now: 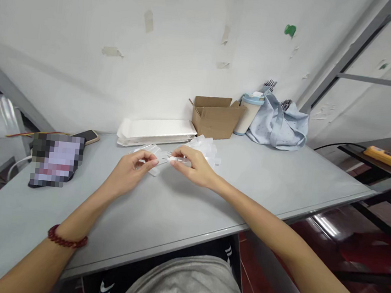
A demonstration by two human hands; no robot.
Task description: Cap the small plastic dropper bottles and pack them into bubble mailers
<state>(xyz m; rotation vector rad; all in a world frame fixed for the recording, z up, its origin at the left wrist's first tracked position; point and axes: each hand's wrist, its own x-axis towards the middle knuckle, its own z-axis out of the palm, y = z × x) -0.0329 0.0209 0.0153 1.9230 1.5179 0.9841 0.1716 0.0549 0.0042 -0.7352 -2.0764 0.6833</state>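
Right hand (195, 167): fingers grip one clear piece (184, 162). Left hand (131, 170): fingers pinched together, contents unclear. One cardboard box (218, 121), one cup (247, 117).

white wall (174, 80) | tape scraps (112, 52) | grey table (191, 220) | red floor (251, 290)

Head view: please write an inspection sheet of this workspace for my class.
Surface: grey tabletop.
Work items: small translucent piece in the right hand; translucent pieces heaped just beyond.
Clutter: white stack, open cardboard box, lidded cup, blue bag, phone.
Hands: right pinches the small piece; left hand close by, grip unclear.
Cables: white cable at left, black cable at right.
Surroundings: white wall with tape scraps.
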